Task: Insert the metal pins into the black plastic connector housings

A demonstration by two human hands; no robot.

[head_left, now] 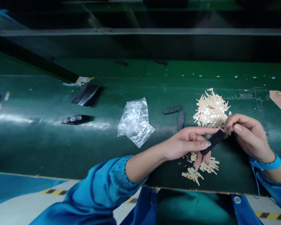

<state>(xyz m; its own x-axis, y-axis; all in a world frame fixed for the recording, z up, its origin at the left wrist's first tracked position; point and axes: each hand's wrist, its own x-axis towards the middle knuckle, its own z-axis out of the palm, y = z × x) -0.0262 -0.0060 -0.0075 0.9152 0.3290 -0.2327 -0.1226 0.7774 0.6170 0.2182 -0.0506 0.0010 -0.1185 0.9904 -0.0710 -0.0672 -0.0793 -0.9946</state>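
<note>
Hands meet above a green belt (61, 147). The left hand (189, 142) pinches the lower end of a black strip (213, 142) between thumb and forefinger. Its other fingers curl down, their tips just over a small heap (208, 167) of cream tabs. The right hand (245, 134) closes its fingertips on the strip's upper end, so the strip slants between both hands, held clear of the belt. A blue band (268, 164) circles the right wrist, and both arms wear blue sleeves (100, 190).

Just beyond the right hand's fingertips, nearly touching them, lies a large pile (210, 107) of the same cream tabs. Beyond the left hand lie two flat black bars, one crosswise (170, 110) and the other (180, 120) pointing away, their ends near each other. Left of the left hand sits a crumpled clear bag (135, 122). Farther left, well apart from both hands, lies a black ribbed stack (86, 94). Nearer the person than the stack is a dark part (76, 119), too blurred to tell more.
</note>
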